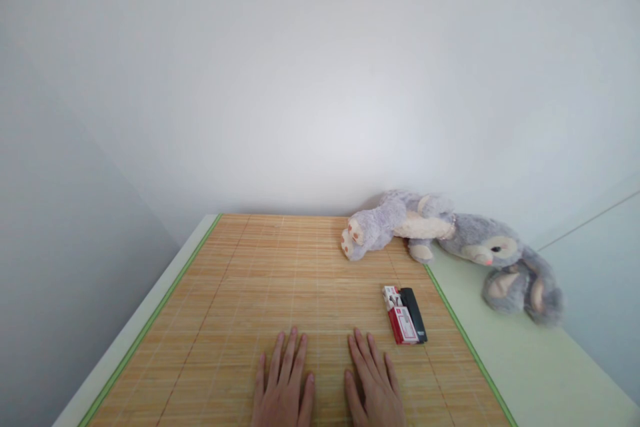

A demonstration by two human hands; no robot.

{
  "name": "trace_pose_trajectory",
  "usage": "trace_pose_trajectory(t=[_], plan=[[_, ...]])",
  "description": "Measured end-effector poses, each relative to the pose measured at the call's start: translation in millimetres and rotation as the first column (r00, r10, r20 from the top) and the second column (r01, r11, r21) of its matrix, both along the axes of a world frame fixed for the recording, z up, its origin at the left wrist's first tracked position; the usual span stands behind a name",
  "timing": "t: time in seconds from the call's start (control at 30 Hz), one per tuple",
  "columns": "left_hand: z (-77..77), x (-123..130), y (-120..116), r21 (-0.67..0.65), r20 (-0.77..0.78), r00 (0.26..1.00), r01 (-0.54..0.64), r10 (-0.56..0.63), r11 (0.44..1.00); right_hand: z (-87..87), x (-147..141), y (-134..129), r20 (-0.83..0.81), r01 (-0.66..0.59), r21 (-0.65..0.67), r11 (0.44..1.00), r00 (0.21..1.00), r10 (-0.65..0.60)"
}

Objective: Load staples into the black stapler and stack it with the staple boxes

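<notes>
Palm down on a bamboo mat, my left hand lies flat with its fingers spread and nothing in it. My right hand rests the same way a little to the right, fingers apart. Just beyond the right hand lie a red and white small box, a second small white and red box behind it, and a black stapler along their right side. Neither hand touches these things. Both wrists are cut off by the bottom edge of the view.
A grey plush rabbit lies on its side at the back right, across the mat's corner and the pale table top. The mat has a green border. A white wall rises behind the table.
</notes>
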State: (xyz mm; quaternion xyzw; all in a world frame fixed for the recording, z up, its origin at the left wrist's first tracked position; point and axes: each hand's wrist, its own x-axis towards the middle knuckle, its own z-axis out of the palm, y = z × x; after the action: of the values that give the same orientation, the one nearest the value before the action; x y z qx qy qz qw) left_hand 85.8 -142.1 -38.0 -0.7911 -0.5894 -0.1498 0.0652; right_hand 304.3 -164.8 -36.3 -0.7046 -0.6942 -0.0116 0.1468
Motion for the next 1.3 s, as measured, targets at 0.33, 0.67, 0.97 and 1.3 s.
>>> trace_pose_trajectory(t=[0.33, 0.67, 0.97, 1.3], plan=[[12.7, 2.7, -3.0, -0.012, -0.014, 1.0, -0.006, 0.006, 1.0, 10.1, -2.7, -1.0, -0.015, -0.008, -0.039, 0.999, 1.0, 0.008], [-0.9, 1.0, 0.9, 0.034, -0.012, 1.0, 0.003, -0.003, 0.999, -1.1, -4.5, 1.2, -0.019, 0.026, -0.02, 0.999, 0.999, -0.026], [-23.7, 4.3, 0.9, 0.015, 0.012, 0.997, -0.073, 0.073, 0.997, -18.0, -6.6, 5.0, -0.012, 0.059, 0.053, 0.997, 0.998, -0.058], [9.5, 5.4, -26.5, -0.313, 0.2, 0.98, 0.075, -0.012, 0.947, -2.8, -1.4, 1.4, -0.02, 0.014, -0.036, 0.999, 1.0, -0.015]])
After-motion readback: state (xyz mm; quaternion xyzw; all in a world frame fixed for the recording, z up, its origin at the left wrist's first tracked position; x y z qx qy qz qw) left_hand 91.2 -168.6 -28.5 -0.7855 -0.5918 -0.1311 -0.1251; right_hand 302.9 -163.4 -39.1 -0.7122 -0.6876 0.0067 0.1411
